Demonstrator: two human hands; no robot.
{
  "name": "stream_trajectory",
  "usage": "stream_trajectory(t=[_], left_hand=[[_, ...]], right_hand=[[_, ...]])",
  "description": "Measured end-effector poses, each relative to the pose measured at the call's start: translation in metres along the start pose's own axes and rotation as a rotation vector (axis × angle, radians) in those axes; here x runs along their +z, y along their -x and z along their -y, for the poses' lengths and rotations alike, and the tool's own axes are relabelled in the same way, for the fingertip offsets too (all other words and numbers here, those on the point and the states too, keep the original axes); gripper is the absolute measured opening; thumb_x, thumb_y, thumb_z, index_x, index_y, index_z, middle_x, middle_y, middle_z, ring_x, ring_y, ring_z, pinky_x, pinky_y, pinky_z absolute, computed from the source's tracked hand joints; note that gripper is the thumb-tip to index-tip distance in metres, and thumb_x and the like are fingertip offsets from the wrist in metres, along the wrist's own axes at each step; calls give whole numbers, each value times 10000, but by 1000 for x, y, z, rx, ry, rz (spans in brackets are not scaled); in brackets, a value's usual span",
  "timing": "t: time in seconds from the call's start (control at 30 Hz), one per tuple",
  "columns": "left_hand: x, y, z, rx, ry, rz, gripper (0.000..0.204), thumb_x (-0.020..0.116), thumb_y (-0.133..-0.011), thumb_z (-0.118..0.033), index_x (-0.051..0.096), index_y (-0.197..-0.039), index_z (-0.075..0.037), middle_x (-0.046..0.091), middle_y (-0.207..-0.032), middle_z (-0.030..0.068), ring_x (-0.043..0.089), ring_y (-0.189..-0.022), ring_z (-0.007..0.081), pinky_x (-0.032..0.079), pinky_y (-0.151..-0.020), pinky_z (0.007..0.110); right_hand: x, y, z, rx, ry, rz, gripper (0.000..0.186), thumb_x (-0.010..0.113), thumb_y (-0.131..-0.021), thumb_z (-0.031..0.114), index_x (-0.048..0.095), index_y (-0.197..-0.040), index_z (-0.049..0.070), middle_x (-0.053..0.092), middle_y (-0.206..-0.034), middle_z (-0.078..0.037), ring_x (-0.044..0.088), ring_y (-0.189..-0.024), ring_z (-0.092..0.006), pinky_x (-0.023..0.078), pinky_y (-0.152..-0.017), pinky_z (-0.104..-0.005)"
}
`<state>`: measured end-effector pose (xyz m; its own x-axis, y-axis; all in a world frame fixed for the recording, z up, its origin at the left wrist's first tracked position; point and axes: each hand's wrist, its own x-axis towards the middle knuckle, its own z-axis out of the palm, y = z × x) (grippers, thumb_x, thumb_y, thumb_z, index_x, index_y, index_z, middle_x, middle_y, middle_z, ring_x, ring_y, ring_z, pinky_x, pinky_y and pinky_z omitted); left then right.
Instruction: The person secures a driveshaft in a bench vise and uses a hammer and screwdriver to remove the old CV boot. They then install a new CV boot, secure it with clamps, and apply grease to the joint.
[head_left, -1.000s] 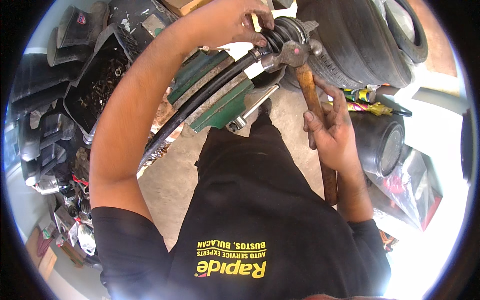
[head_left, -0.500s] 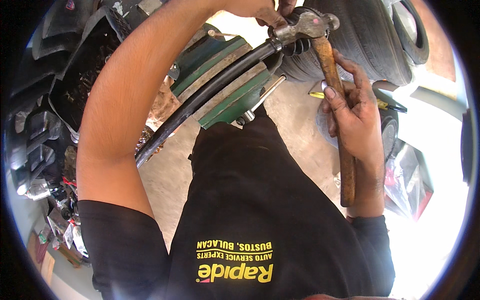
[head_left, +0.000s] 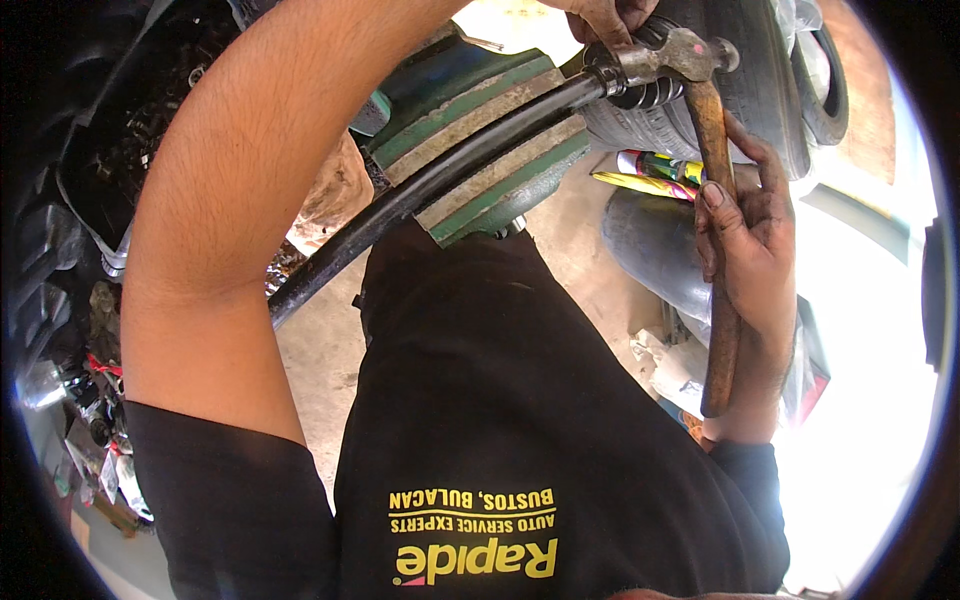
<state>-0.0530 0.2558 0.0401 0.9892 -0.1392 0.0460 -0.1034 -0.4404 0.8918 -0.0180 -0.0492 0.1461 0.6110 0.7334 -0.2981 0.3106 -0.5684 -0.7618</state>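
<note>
A long black shaft (head_left: 460, 150) runs slantwise between the jaws of a green bench vise (head_left: 500, 195). At its upper right end sits a black ribbed rubber boot (head_left: 655, 97), partly covered by a hammer. My left hand (head_left: 605, 18) reaches across to that end, its fingers bent around the boot's far side; the top edge cuts the hand off. My right hand (head_left: 750, 225) grips the wooden handle of the ball-peen hammer (head_left: 715, 130). The hammer's steel head lies against the shaft end, right beside my left fingertips.
Stacked tyres (head_left: 740, 100) stand beyond the hammer at the upper right. Below them are a yellow-and-black tube-shaped pack (head_left: 650, 180) and a dark rounded object (head_left: 650, 240). A black tray (head_left: 95, 190) of small metal parts lies left, above assorted clutter.
The view has shifted, so vise, shaft and hands appear farther right. The hammer head stays against the shaft end, and both hands keep their holds.
</note>
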Motion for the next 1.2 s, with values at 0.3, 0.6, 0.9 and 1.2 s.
stream_trajectory(t=[0.3,0.6,0.9,1.2], left_hand=[[0,-2,4,45,30,4,200,867,-859,-123,713,-885,2,742,-811,80,729,-769,173,602,-692,340],[0,5,-3,27,-2,1,175,853,-861,-114,723,-888,-1,740,-807,80,721,-758,181,592,-689,347],[1,8,-4,18,4,-21,206,859,-856,-144,729,-901,9,748,-814,98,722,-748,185,581,-670,354],[-6,27,-38,-64,-359,-80,235,817,-887,-216,737,-959,-7,748,-893,129,711,-835,246,568,-782,394]], right_hand=[[4,7,0,-86,155,-25,563,635,-1050,52,435,-1575,90,651,-866,-22,515,-654,-35,387,-522,-214],[8,8,7,-63,214,-61,546,622,-1062,59,445,-1576,111,679,-957,-45,538,-695,-56,423,-598,-222],[8,6,15,-72,265,-49,549,634,-1052,76,447,-1567,98,680,-886,-55,570,-705,-73,443,-607,-231],[-34,26,-69,-185,-183,-222,630,690,-991,-4,374,-1536,15,698,-925,-97,590,-660,-78,473,-574,-228]])
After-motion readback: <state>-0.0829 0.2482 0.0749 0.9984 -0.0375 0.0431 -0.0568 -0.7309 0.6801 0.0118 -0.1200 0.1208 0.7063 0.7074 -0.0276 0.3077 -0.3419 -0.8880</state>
